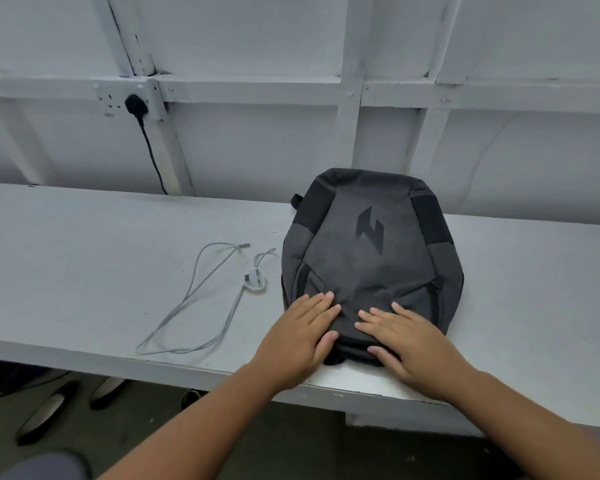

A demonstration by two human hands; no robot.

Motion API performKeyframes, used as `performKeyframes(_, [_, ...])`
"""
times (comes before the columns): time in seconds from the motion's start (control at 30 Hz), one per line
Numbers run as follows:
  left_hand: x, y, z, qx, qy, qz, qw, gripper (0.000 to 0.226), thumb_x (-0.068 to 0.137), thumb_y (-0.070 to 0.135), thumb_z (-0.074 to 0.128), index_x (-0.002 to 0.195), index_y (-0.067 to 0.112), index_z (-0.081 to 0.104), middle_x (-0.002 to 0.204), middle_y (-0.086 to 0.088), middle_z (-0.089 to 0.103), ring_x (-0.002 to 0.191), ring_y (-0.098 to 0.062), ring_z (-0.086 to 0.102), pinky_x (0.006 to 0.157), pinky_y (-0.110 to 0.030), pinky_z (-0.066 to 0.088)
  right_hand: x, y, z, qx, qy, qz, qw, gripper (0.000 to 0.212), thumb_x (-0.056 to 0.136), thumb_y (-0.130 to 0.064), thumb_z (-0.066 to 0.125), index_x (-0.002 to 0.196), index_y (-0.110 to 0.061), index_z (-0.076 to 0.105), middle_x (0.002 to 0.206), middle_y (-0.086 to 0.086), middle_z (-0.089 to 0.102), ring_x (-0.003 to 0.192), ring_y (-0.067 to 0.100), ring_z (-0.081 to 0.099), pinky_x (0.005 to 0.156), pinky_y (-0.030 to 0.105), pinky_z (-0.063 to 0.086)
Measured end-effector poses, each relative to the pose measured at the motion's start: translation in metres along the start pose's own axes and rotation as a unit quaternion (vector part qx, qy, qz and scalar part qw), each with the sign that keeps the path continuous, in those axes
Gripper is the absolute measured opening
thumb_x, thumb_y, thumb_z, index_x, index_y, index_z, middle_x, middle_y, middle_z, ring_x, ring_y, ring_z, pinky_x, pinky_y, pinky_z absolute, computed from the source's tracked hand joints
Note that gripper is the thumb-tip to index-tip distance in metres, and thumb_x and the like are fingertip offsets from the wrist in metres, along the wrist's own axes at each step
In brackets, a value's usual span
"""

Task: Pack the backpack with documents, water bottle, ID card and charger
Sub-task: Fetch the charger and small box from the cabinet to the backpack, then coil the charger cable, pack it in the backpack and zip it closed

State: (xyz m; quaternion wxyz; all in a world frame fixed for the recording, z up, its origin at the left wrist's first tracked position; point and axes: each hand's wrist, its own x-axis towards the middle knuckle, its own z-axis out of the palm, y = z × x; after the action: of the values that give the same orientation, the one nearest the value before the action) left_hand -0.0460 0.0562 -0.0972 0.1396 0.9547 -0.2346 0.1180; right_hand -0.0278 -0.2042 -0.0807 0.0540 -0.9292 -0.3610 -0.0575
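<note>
A dark grey backpack point(371, 258) with a black logo lies flat on the white bench point(101, 258), its near end toward me. My left hand point(300, 332) rests palm down on the bag's near left corner, fingers flat and apart. My right hand point(400, 336) lies flat on the near right part, thumb at the bag's edge. Neither hand grips anything. A white charger plug point(255, 280) with its long white cable point(191, 303) lies loose on the bench, left of the bag. No documents, water bottle or ID card show.
A wall socket point(125, 100) holds a black plug whose cord point(153, 157) drops behind the bench. Below the bench's front edge, shoes point(45, 415) lie on the dark floor. A white panelled wall stands right behind the bench.
</note>
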Motion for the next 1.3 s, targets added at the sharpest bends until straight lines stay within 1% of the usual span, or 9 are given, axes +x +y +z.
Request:
performKeyframes(0.2, [0.001, 0.0, 0.002, -0.01, 0.006, -0.005, 1.0, 0.052, 0.106, 0.043, 0.031, 0.152, 0.022, 0.044, 0.161, 0.002, 0.037, 0.151, -0.01, 0.027, 0.126, -0.034, 0.016, -0.001, 0.002, 0.003, 0.011, 0.027, -0.002, 1.0, 0.047, 0.103, -0.05, 0.036, 0.146, -0.036, 0.049, 0.153, -0.015, 0.048, 0.143, 0.003, 0.04, 0.123, 0.032, 0.024])
performKeyframes(0.47, [-0.001, 0.006, 0.0, -0.024, 0.002, -0.028, 0.999, 0.05, 0.106, 0.041, 0.034, 0.151, 0.022, 0.044, 0.162, 0.003, 0.035, 0.151, -0.008, 0.025, 0.125, -0.037, 0.019, -0.003, 0.002, 0.017, 0.046, 0.116, -0.014, 0.992, 0.043, 0.097, -0.045, 0.052, 0.136, -0.031, 0.063, 0.142, -0.01, 0.06, 0.134, 0.006, 0.053, 0.111, 0.037, 0.046])
performKeyframes(0.63, [-0.002, 0.015, -0.006, -0.02, 0.004, -0.048, 0.999, 0.05, 0.106, 0.041, 0.033, 0.152, 0.023, 0.043, 0.163, 0.004, 0.035, 0.151, -0.008, 0.026, 0.126, -0.034, 0.015, -0.002, 0.0, 0.023, 0.071, 0.155, -0.007, 0.985, 0.041, 0.092, -0.043, 0.057, 0.128, -0.027, 0.07, 0.134, -0.007, 0.067, 0.126, 0.009, 0.061, 0.103, 0.038, 0.052])
performKeyframes(1.0, [-0.004, 0.007, 0.003, -0.048, 0.03, -0.03, 0.998, 0.05, 0.105, 0.043, 0.036, 0.149, 0.022, 0.047, 0.161, 0.003, 0.036, 0.15, -0.008, 0.028, 0.126, -0.027, 0.007, -0.003, -0.009, 0.012, 0.074, 0.14, 0.018, 0.987, 0.04, 0.091, -0.04, 0.061, 0.126, -0.025, 0.071, 0.134, -0.008, 0.067, 0.127, 0.007, 0.06, 0.107, 0.035, 0.048])
performKeyframes(1.1, [-0.001, 0.005, -0.007, -0.121, 0.018, -0.03, 0.992, 0.046, 0.104, 0.041, 0.042, 0.144, 0.022, 0.054, 0.156, 0.004, 0.045, 0.146, -0.007, 0.036, 0.125, -0.028, 0.016, -0.003, -0.013, 0.007, 0.085, 0.132, 0.033, 0.987, 0.041, 0.093, -0.045, 0.059, 0.126, -0.026, 0.071, 0.134, -0.01, 0.066, 0.128, 0.007, 0.059, 0.107, 0.036, 0.048])
performKeyframes(1.17, [0.004, -0.009, -0.025, -0.176, 0.036, -0.039, 0.983, 0.034, 0.102, 0.031, 0.053, 0.132, 0.019, 0.064, 0.142, 0.002, 0.06, 0.133, -0.01, 0.05, 0.119, -0.03, 0.031, -0.003, -0.017, 0.004, 0.105, 0.14, 0.049, 0.983, 0.041, 0.093, -0.05, 0.057, 0.123, -0.027, 0.072, 0.132, -0.012, 0.067, 0.127, 0.005, 0.059, 0.106, 0.036, 0.048])
performKeyframes(1.2, [0.007, -0.021, -0.035, -0.173, 0.073, -0.048, 0.981, 0.026, 0.1, 0.025, 0.059, 0.123, 0.016, 0.069, 0.132, 0.0, 0.067, 0.124, -0.014, 0.058, 0.113, -0.032, 0.04, -0.002, -0.02, 0.001, 0.124, 0.147, 0.06, 0.979, 0.041, 0.093, -0.052, 0.056, 0.12, -0.027, 0.074, 0.129, -0.013, 0.069, 0.124, 0.004, 0.06, 0.105, 0.036, 0.049])
performKeyframes(1.23, [0.011, -0.037, -0.045, -0.155, 0.116, -0.078, 0.978, 0.02, 0.098, 0.019, 0.062, 0.115, 0.014, 0.072, 0.121, -0.003, 0.071, 0.116, -0.019, 0.062, 0.105, -0.034, 0.046, -0.001, -0.022, -0.002, 0.147, 0.159, 0.07, 0.974, 0.039, 0.093, -0.052, 0.056, 0.115, -0.026, 0.075, 0.123, -0.013, 0.072, 0.12, 0.004, 0.063, 0.102, 0.036, 0.05])
performKeyframes(1.3, [0.021, -0.076, -0.063, -0.112, 0.184, -0.19, 0.958, 0.014, 0.096, 0.017, 0.065, 0.106, 0.012, 0.072, 0.108, -0.007, 0.07, 0.109, -0.027, 0.061, 0.092, -0.033, 0.046, 0.002, -0.024, -0.009, 0.185, 0.177, 0.088, 0.963, 0.036, 0.094, -0.05, 0.053, 0.103, -0.024, 0.077, 0.104, -0.014, 0.076, 0.102, 0.004, 0.068, 0.09, 0.036, 0.053])
